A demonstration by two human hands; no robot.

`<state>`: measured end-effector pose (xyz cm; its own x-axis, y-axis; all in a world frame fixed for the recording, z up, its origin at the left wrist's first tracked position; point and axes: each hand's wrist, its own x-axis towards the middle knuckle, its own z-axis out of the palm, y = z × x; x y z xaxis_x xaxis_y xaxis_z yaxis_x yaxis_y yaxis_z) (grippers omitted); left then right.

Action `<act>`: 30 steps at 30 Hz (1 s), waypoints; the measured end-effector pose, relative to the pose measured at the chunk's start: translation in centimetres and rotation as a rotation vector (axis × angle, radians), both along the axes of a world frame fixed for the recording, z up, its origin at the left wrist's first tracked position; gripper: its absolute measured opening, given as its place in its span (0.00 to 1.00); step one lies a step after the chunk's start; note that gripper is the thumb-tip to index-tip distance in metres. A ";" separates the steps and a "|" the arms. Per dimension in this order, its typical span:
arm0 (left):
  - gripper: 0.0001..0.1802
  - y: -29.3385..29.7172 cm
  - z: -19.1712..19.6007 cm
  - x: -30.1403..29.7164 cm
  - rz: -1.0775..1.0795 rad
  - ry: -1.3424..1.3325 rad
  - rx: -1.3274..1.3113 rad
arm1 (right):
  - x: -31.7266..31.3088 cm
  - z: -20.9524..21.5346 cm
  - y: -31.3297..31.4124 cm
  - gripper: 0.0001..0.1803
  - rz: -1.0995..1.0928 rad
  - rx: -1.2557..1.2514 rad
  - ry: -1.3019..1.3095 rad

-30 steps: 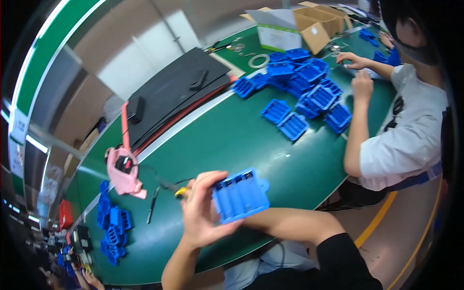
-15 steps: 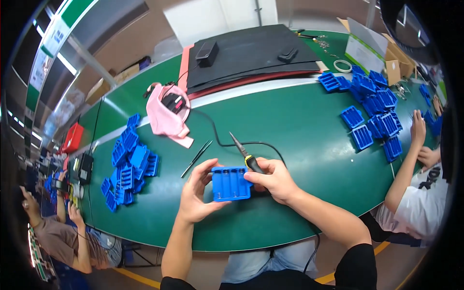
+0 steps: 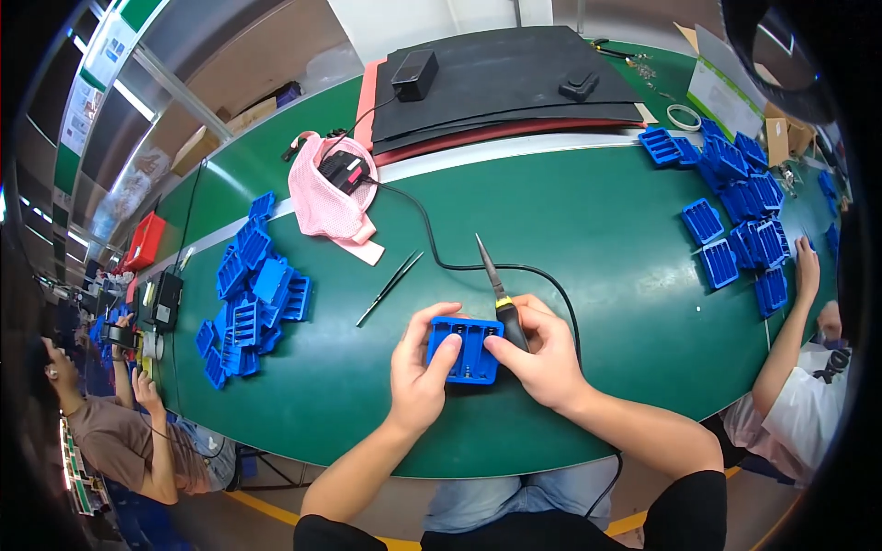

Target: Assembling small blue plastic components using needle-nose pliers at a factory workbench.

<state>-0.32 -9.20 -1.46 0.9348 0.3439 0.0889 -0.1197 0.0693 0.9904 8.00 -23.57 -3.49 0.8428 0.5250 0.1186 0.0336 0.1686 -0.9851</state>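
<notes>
Head view, the only one we've got: our left grip (image 3: 418,372) is curled around the left side of a blue slotted holder (image 3: 472,354), thumb on its inner face. Our right grip (image 3: 544,363) is clasped round a pointed tool (image 3: 497,286) with a yellow collar, and its thumb reaches the holder's right edge. So the holder sits between both hands, lower middle of the frame, above the green tabletop (image 3: 634,275).

Our read is that we're at the steadying-and-pressing step, both thumbs on the part. The next move seems to call for a firm hold on the left while the right keeps that tip pointed away from fingers. Tweezers (image 3: 376,304) lie just left of centre, one holder heap (image 3: 273,280) sits middle left, another (image 3: 735,165) upper right.

Versus half a second ago: our left thumb was down by the holder's lower edge, and now it's on the inner face. Both heaps also show up further right, so we think the head turned a bit.
</notes>
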 end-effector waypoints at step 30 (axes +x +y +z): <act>0.05 1.1 -1.2 -0.1 0.113 -0.018 0.147 | -0.1 0.7 -0.2 0.13 0.118 -0.086 -0.204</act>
